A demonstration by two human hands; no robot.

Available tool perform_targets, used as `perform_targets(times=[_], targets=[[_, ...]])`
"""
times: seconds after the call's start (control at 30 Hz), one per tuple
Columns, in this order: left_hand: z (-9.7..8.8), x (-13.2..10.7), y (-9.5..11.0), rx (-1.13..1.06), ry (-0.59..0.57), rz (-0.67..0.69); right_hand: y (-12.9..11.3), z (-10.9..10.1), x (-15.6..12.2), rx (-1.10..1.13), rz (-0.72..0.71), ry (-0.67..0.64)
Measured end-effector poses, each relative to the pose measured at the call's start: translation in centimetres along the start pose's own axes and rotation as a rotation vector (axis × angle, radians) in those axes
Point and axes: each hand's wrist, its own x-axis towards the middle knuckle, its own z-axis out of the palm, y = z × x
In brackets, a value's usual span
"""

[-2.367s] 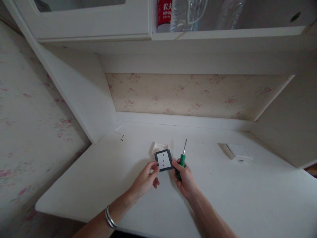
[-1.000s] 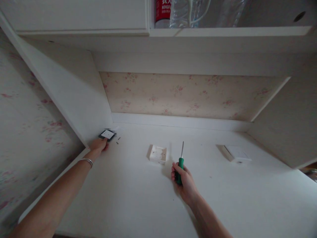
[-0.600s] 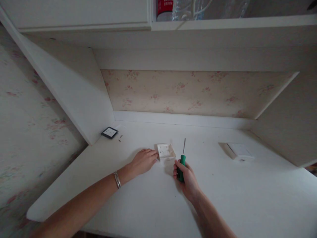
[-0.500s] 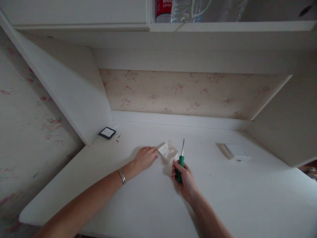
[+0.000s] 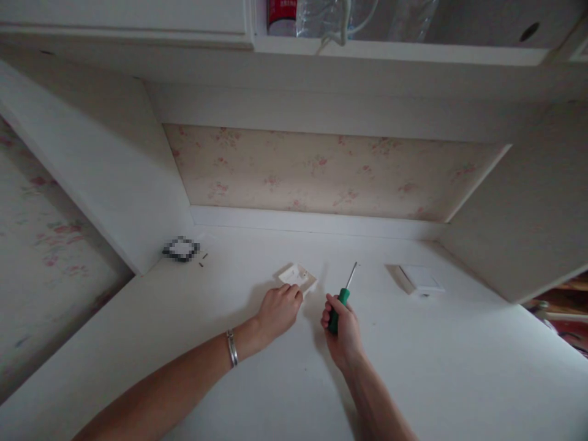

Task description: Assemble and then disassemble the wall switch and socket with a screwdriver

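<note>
My left hand (image 5: 280, 311), with a silver bracelet at the wrist, has its fingers curled over the near edge of a shallow white switch back box (image 5: 298, 275). The box lies on the white desk with its hollow side up, and small holes show in its floor. The fingertips are partly hidden. In my right hand (image 5: 343, 335) a screwdriver (image 5: 340, 306) is gripped by its green handle, its metal shaft pointing up and away to the right. The screwdriver is apart from the box, just to its right.
A white switch unit (image 5: 421, 278) sits farther right on the desk (image 5: 257, 404). At the back left lie a dark-rimmed square plate (image 5: 181, 248), blurred, and two small screws (image 5: 203, 260). Above hangs a cabinet (image 5: 124, 17) with bottles on its open shelf.
My left hand has shifted from the box's left side to its near edge, and the box has turned. The screwdriver has moved away from the box and tilts more rightward. The view has shifted.
</note>
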Motion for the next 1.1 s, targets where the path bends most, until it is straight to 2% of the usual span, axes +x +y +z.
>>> perform_targets(times=[0.13,0.23,0.37,0.47,0.63,0.77,0.9,1.0,1.1], targets=[[0.2,0.3,-3.4,0.054,-0.053,-0.105,0.1,-0.1,0.0,-0.014,0.026,-0.015],[-0.2,0.7,-7.6,0.112,-0.073,-0.237,0.7,0.2,-0.2,-0.091,0.041,-0.039],[-0.7,0.9,-13.3,0.161,-0.070,-0.391,1.7,0.5,-0.2,-0.280,-0.033,-0.103],[-1.1,0.7,-16.9,0.195,-0.066,-0.498,2.3,0.6,0.0,-0.363,-0.073,-0.131],[-1.4,0.7,-20.9,0.249,-0.026,-0.639,2.7,0.4,0.3,-0.428,-0.119,-0.142],[-1.3,0.9,-22.3,0.253,-0.007,-0.706,3.0,0.4,0.4,-0.455,-0.141,-0.179],[-1.2,1.3,-22.3,0.222,-0.002,-0.735,2.9,0.6,0.5,-0.476,-0.137,-0.181],[-1.1,1.9,-21.0,0.182,-0.013,-0.717,2.8,0.7,0.6,-0.479,-0.119,-0.187],[-1.1,2.3,-18.2,0.127,-0.022,-0.665,2.7,0.8,0.6,-0.505,-0.123,-0.189]])
